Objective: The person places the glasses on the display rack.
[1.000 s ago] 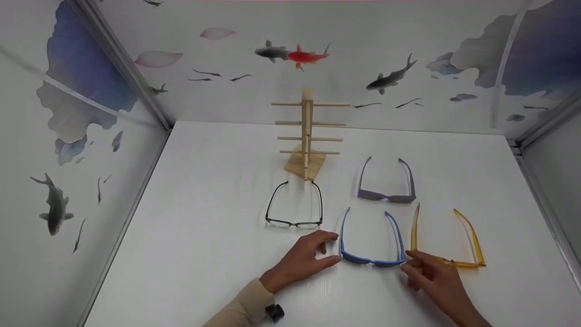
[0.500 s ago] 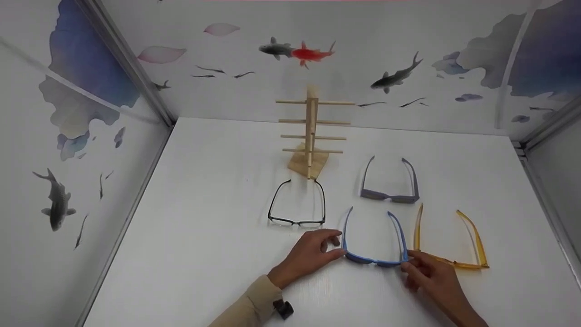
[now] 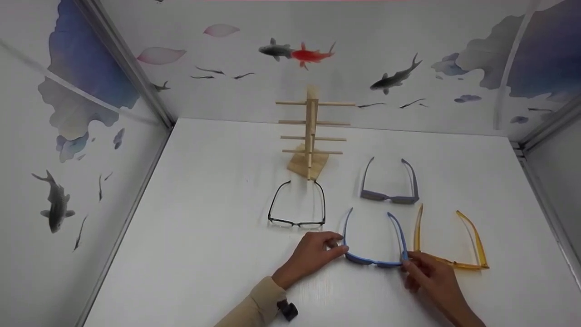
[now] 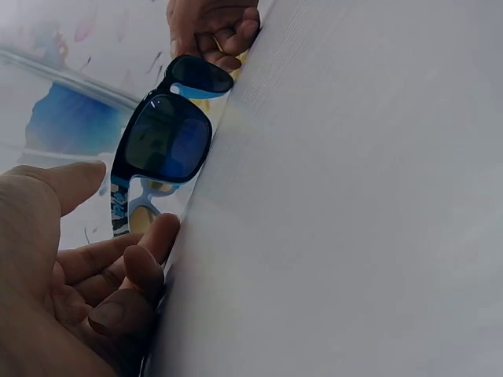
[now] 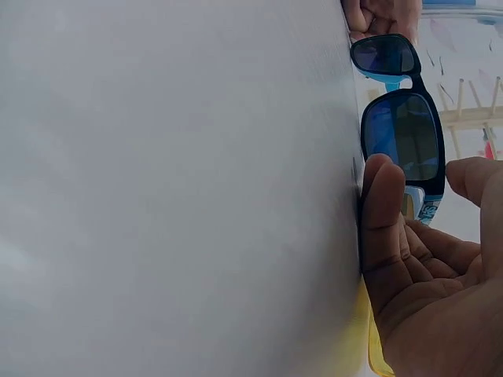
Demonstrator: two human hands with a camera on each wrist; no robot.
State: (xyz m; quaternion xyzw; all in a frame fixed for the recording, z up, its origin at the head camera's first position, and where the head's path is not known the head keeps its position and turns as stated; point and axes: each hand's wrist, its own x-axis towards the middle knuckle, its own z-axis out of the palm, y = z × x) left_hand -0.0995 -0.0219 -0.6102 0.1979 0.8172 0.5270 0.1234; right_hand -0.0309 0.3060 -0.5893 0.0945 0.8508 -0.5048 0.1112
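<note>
Blue sunglasses rest on the white worktop, between the left-hand grip and the right-hand grip. The left is released, thumb and fingers apart at one temple; whether the right grasps the opposite hinge I cannot tell, contact being unclear. In the right wrist view a finger covers part of a lens. The right hand also hides one corner of the yellow glasses; the beige sleeve is cut off below. The wooden stand blurs at its top against the pale back wall, which bears printed fish. Grey sunglasses and black-framed glasses lie farther back.
</note>
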